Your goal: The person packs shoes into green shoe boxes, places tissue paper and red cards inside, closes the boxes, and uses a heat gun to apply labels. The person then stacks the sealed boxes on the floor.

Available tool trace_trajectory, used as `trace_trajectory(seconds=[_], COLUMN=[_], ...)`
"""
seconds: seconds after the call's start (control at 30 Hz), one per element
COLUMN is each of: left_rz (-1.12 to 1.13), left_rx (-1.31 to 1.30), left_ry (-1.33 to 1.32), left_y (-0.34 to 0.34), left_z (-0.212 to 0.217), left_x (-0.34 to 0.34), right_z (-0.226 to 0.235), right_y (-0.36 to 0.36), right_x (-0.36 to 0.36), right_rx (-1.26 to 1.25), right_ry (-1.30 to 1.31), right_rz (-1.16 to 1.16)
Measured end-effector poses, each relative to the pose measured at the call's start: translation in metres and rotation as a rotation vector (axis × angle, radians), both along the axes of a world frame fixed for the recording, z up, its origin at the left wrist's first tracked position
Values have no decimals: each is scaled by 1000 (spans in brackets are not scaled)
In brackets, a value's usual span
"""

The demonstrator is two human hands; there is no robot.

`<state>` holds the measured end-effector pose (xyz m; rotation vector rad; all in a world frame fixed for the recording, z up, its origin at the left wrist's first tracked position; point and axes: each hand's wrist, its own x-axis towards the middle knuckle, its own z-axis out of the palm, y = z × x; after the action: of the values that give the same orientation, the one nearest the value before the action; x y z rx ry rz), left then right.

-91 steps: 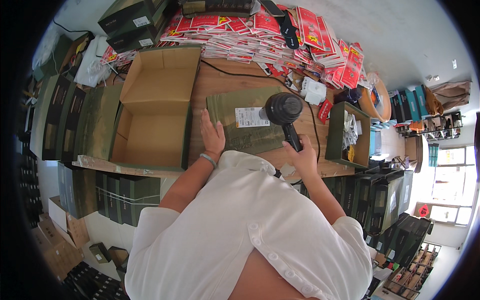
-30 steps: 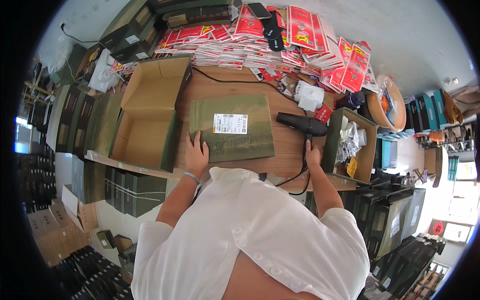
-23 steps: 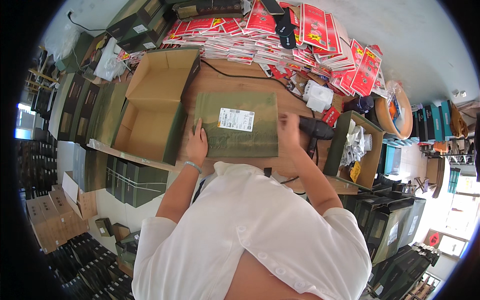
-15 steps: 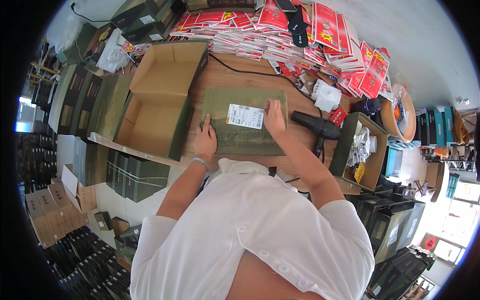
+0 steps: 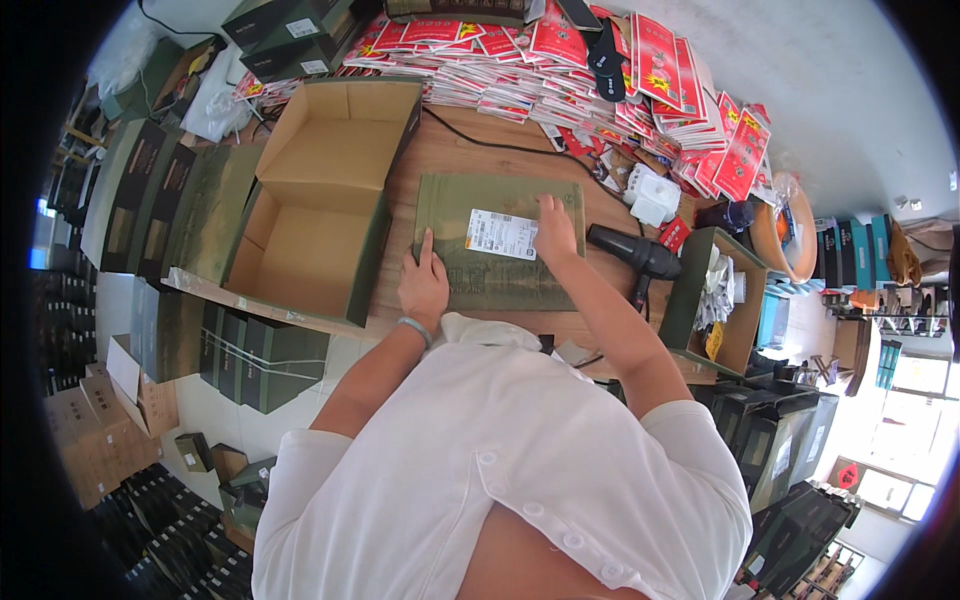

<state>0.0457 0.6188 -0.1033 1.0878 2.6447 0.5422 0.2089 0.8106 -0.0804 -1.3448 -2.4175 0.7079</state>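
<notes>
A flat green shoebox-like box (image 5: 510, 288) lies on the wooden table in front of me, with a white printed label (image 5: 500, 233) stuck on its top. My left hand (image 5: 425, 285) rests at the box's left side, index finger stretched along the edge. At the label's right end, my right hand (image 5: 555, 232) has its fingers curled over the box top; whatever may be between the fingertips is hidden. A black hair dryer (image 5: 637, 252) lies just right of the box. To the left stands an open, empty green box (image 5: 302, 245) with a brown inside, its lid raised.
Stacks of red printed packets (image 5: 560, 75) line the table's back. A black cable (image 5: 490, 143) runs before them. Near the right end are a white plug adapter (image 5: 652, 195) and an open box of silvery packets (image 5: 715, 295). Dark green boxes (image 5: 265, 360) are piled below the left edge.
The whole view has shifted slightly, so the box appears a little further right. Both hands keep nearly the same places on the box; the right fingers look a bit more bent.
</notes>
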Motion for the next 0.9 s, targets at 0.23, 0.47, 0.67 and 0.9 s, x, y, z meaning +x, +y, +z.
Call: trace_trajectory(seconds=[0.23,0.47,0.67,0.9], left_rz=[-9,-35,-31,-27], left_rx=[-29,47,80,87], left_ry=[-45,13,38,47], left_y=[-1,-2,-2,-3], left_z=[10,2,1,-3], left_x=[0,0,0,1], right_z=[-11,-22,-25,7], right_y=[-13,-8,1,-33], right_x=[0,-3,-18,-20], right_rx=[68,86,48,-91], right_ry=[39,-198,-416,-359], right_rz=[-210,-253,-269,-138])
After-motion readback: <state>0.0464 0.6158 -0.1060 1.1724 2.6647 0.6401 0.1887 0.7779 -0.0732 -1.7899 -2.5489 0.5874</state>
